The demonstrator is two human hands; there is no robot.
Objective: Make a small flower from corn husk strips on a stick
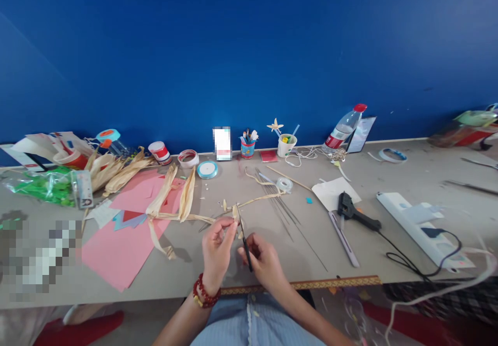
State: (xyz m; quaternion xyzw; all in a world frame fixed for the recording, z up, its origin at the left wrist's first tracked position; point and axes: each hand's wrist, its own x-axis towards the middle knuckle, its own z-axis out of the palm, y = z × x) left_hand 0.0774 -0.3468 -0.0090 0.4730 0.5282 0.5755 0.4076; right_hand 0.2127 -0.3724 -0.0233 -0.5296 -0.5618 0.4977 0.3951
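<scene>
Near the table's front edge, my left hand (pixel 217 252) pinches a small pale piece of dried corn husk (pixel 235 213) between thumb and fingertips. My right hand (pixel 263 260), just to its right, is closed round dark scissors (pixel 246 250), whose blades point up and away beside the husk piece. Small husk scraps lie behind the fingers. A twisted husk strip (pixel 257 199) runs to the right behind my hands. To the left lie husk strips (pixel 190 216) and larger husk leaves (pixel 187 194). Thin metal wires (pixel 286 213) are spread on the table to the right.
Pink paper sheets (pixel 116 255) lie at left. A black glue gun (pixel 352 212), a lilac utility knife (pixel 343 239) and a white power strip (pixel 418 229) with cables lie at right. Along the blue wall stand a pen cup (pixel 247 150), a white cup (pixel 287 147) and a bottle (pixel 342 130).
</scene>
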